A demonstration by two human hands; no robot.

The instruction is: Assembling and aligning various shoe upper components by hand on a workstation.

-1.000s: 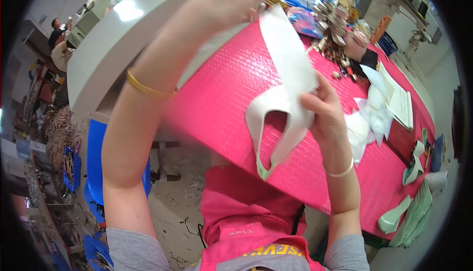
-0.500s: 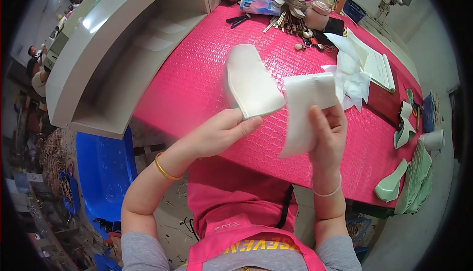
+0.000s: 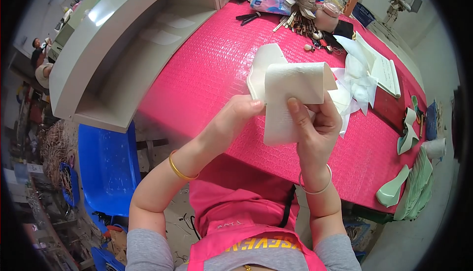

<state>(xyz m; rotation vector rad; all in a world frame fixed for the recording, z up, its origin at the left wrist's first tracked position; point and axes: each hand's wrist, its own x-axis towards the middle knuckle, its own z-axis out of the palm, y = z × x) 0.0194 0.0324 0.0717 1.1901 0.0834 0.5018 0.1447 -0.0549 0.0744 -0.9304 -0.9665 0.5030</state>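
My left hand (image 3: 235,116) pinches the lower edge of a white, curved, stitched piece (image 3: 261,63) shaped like a shoe upper. The piece is held over the table, and much of it is hidden behind a folded white cloth (image 3: 284,116). The cloth's top flap bends over, and my right hand (image 3: 316,123) grips it with the thumb in front and the fingers behind. Whether the cloth touches the white piece cannot be made out.
A pink-covered table (image 3: 207,79) lies before me, with a grey cabinet (image 3: 93,39) at its left. Green shoe-shaped pieces (image 3: 392,188) rest at the right edge, below an open notebook (image 3: 385,74). A blue chair (image 3: 109,167) stands lower left. Far left is another person (image 3: 40,56).
The cloth has moved left, in front of the white piece, and its top flap now folds over more visibly. The white piece has shifted slightly right with my left hand.
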